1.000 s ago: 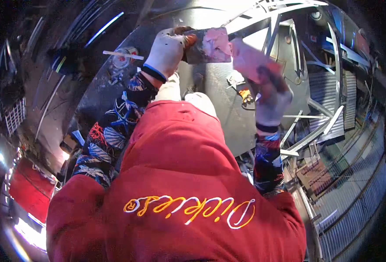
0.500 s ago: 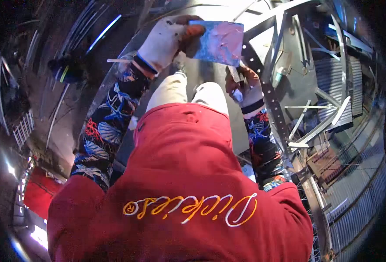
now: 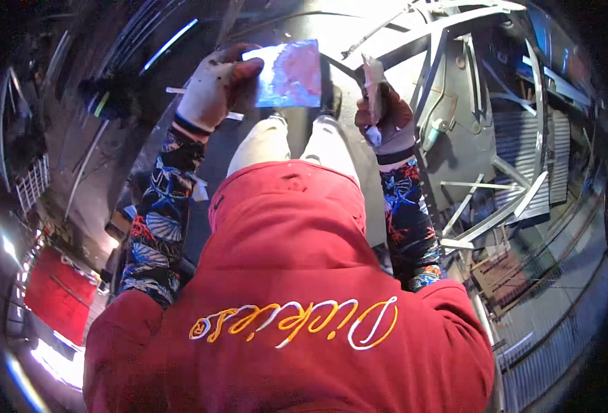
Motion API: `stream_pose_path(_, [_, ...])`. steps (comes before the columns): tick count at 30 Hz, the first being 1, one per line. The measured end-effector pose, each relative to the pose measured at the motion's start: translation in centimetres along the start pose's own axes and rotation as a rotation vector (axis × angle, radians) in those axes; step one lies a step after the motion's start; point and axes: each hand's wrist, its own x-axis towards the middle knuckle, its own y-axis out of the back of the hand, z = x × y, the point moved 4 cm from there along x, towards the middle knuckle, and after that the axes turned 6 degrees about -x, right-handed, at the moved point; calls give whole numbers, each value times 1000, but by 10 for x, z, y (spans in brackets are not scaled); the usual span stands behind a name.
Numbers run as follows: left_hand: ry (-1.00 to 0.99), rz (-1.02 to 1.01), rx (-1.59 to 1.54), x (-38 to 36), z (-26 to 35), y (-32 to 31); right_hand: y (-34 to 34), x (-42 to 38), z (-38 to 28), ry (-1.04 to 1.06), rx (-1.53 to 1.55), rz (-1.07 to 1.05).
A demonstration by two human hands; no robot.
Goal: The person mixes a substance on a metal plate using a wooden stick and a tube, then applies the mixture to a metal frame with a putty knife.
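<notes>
Near the top centre, my left hand (image 3: 216, 86), in a pale glove with dark fingertips, grips the left edge of a flat rectangular plate (image 3: 289, 74). A pinkish smeared patch covers much of the plate's face, and the rest shines blue-white. To the right, my right hand (image 3: 388, 120), gloved too, is closed around a narrow flat tool (image 3: 373, 82) that points upward. A gap separates the tool from the plate. A small whitish bit shows at the right hand's fingers; what it is cannot be made out.
Metal bars and a curved frame (image 3: 538, 103) stand at the right, by corrugated sheets (image 3: 520, 162). A bottle-like object (image 3: 433, 134) lies right of my right hand. At the left are a white grid (image 3: 34, 184) and a red panel (image 3: 60, 296).
The plate and my left hand have moved left. The tool in my right hand, earlier at the plate's lower right corner, is now apart from it and points up.
</notes>
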Motion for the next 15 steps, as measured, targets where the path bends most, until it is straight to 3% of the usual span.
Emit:
stream_pose_path(1, [-20, 30, -52, 1, -6, 5, 11, -7, -13, 39, -68, 42])
stream_pose_path(2, [-39, 62, -104, 7, -17, 7, 3, -18, -30, 16, -99, -74])
stream_pose_path(4, [-89, 84, -152, 14, -37, 6, 30, -26, -58, 15, -110, -101])
stream_pose_path(6, [-132, 120, -187, 15, -49, 4, 62, -30, -81, -71, -351, 87])
stream_pose_path(7, [-246, 155, -31, 13, -49, 1, 77, -33, -90, -112, -397, 206])
stream_pose_path(8, [-261, 149, -110, 10, -55, 4, 58, -35, -87, -126, -422, 205])
stream_pose_path(9, [-276, 143, -190, 9, -62, 9, 38, -38, -83, -141, -448, 204])
stream_pose_path(10, [-289, 176, -192, 5, -65, 5, 40, -35, -84, -202, -198, 136])
stream_pose_path(12, [-248, 306, -244, -6, -64, -10, 44, -20, -74, -283, -219, -12])
stream_pose_path(14, [-367, 359, 114, -7, -66, -3, 33, -16, -66, -215, -288, 65])
stream_pose_path(15, [-592, 348, 593, -11, -59, -7, 16, -15, -66, -223, -216, 50])
